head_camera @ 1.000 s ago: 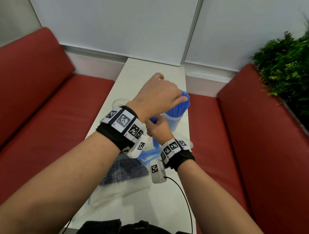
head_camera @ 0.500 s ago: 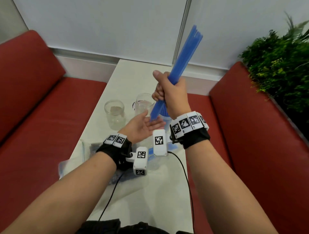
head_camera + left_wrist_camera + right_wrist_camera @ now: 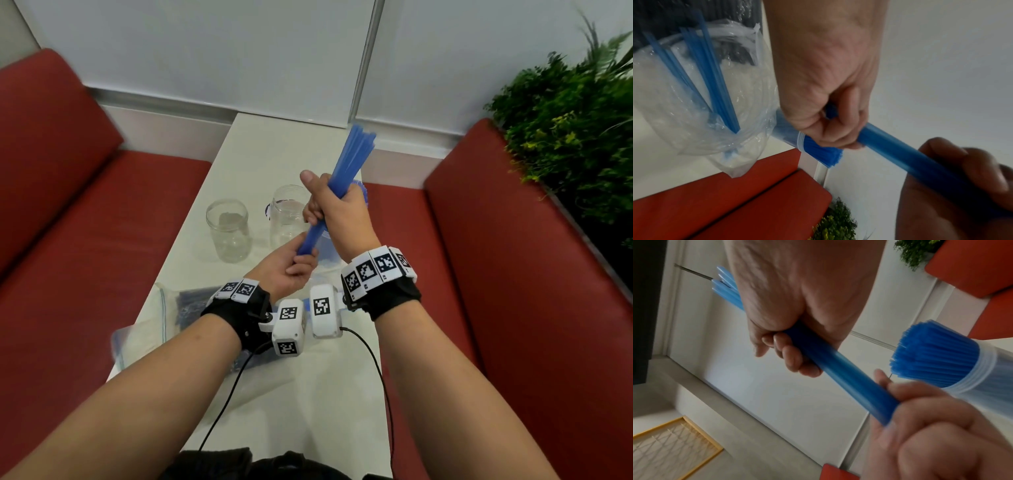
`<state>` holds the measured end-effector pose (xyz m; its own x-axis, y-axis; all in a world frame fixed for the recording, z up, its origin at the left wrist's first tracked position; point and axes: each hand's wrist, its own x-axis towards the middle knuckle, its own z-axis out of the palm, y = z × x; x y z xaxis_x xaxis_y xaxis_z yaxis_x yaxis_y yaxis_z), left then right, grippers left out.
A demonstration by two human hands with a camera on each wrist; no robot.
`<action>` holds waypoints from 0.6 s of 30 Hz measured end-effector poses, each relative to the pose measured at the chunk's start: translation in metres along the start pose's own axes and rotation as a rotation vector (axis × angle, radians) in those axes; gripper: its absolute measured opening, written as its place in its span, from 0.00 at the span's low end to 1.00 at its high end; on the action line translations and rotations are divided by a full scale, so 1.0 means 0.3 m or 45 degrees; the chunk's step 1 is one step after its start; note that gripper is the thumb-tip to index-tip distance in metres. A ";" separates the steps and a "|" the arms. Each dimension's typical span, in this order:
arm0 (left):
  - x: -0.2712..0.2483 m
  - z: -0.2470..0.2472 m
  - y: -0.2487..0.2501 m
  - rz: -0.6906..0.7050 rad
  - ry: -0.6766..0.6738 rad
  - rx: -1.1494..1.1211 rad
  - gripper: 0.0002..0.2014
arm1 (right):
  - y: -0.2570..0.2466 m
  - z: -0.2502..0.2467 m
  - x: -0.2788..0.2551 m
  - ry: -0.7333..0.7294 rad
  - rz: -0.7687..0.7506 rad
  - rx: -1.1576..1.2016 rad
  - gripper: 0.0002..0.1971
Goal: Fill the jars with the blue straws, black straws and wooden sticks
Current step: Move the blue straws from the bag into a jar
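My right hand point(image 3: 337, 209) grips a bundle of blue straws point(image 3: 352, 154) in a fist, tilted with its tips up and to the right. My left hand point(image 3: 294, 265) curls round the bundle's lower end point(image 3: 869, 395). Both hands hover above the table, just in front of the jars. A jar packed with blue straws point(image 3: 931, 353) stands right behind them, mostly hidden in the head view. Left of it stand two empty glass jars point(image 3: 227, 229) point(image 3: 287, 216). A clear bag of black straws point(image 3: 191, 308) lies under my left wrist.
The narrow white table point(image 3: 274, 144) runs between two red benches point(image 3: 102, 222) point(image 3: 513, 274). A green plant point(image 3: 575, 120) fills the right edge. A clear bag with a few blue straws point(image 3: 715, 91) lies near my left hand. A black cable point(image 3: 376, 359) trails across the near table.
The right hand lifted a bundle of blue straws clear. The left hand, open under it half a second ago, has closed round its lower end, and the bundle sits lower.
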<state>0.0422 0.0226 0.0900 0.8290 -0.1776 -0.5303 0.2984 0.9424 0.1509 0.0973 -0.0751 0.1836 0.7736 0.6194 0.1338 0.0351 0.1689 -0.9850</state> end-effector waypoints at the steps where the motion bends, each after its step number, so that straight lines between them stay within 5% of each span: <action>1: 0.009 -0.015 -0.003 0.027 0.065 0.030 0.12 | 0.011 -0.012 -0.001 -0.039 0.047 -0.095 0.24; 5: 0.038 -0.099 0.001 0.118 0.307 0.174 0.09 | -0.005 -0.109 0.026 -0.427 0.424 -0.686 0.11; 7: 0.044 -0.147 0.014 0.156 0.390 0.229 0.12 | -0.028 -0.150 0.050 -0.497 0.542 -0.693 0.08; 12: 0.088 -0.169 0.045 0.324 0.539 0.421 0.13 | -0.122 -0.173 0.117 -0.322 0.434 -0.638 0.03; 18: 0.119 -0.196 0.055 0.424 0.801 1.663 0.11 | -0.250 -0.239 0.223 0.180 0.154 -0.821 0.08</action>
<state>0.0490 0.0486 0.0245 0.7088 0.4594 -0.5353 0.6262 -0.0606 0.7773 0.1918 -0.1014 0.2585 0.8698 0.4912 0.0459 0.2797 -0.4145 -0.8660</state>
